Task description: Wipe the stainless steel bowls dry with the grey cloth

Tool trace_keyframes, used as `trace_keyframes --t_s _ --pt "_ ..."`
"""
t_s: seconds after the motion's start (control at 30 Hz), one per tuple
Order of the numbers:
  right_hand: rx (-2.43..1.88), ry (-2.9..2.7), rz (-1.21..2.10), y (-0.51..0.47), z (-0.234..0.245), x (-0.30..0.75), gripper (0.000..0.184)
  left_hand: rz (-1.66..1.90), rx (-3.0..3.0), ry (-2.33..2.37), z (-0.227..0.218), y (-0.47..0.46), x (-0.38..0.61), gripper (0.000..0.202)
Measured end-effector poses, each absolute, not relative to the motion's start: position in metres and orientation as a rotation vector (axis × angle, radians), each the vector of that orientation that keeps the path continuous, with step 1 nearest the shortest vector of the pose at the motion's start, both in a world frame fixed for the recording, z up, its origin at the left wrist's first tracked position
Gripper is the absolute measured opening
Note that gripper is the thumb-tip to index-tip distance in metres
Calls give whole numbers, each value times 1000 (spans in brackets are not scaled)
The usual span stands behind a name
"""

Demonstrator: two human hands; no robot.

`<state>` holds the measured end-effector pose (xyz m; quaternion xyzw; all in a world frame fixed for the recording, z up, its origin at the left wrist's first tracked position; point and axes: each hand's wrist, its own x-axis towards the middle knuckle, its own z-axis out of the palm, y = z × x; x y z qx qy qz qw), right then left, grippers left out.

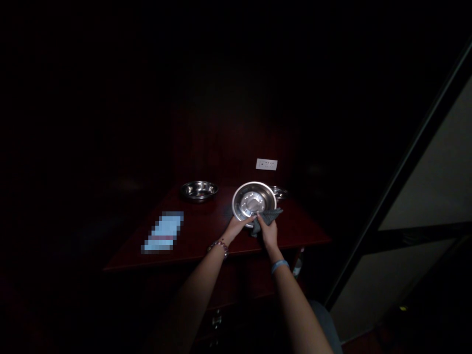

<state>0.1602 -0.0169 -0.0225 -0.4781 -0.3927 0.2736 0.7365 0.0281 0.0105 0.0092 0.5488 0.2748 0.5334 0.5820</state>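
A shiny steel bowl [253,201] is tilted toward me above the desk, its inside showing. My left hand [233,229] grips its lower left rim, thumb over the edge and fingers hidden underneath. At the lower right rim, my right hand [268,231] is closed on a dark grey cloth [273,215], which touches the bowl. The two thumbs nearly meet at the near edge. A second steel bowl [199,191] stands on the desk to the left. Behind the held bowl, on the right, another steel dish [279,192] is partly covered.
The dark red wooden desk [199,236] carries a blurred-out, light blue flat item [164,232] at its left. A white socket plate [266,164] is on the back wall. Below the desk's right edge, a bottle [298,265] shows. Drawers with a metal handle [217,319] sit underneath.
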Motion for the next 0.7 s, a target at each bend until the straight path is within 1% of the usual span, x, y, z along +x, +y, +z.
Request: trace_keyframes --t_s 0.1,0.3,0.5,0.7 --pt "-1051 -863 603 -16 -23 160 58 1249 1285 633 8 12 28 69" --pt "-1037 -876 602 -18 -22 160 58 1268 1336 617 2 16 29 55" --pt "-1040 -880 594 -20 -20 159 56 1257 1351 623 1 17 29 54" --pt "-1045 -881 619 -19 -20 160 59 1250 1351 626 2 16 28 54"
